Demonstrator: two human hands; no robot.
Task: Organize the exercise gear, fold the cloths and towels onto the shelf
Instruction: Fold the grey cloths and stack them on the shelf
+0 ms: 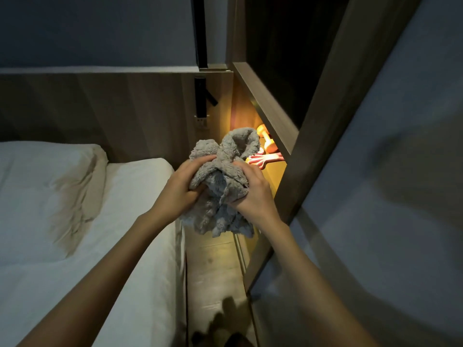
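Both hands clamp a crumpled grey towel (221, 181) held in the air between the bed (87, 221) and the lit shelf (273, 171): the left hand (180, 186) has its grip closed on one bunch, the right hand (253, 194) on the other. On the shelf behind lie an orange dumbbell (266, 140) and a pink hand gripper (265, 157).

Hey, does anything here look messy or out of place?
The grey towel is bunched up in both hands, left hand and right hand, not yet folded. On the lit shelf behind it, an orange dumbbell and a pink-handled item lie loosely. The pillow is rumpled.
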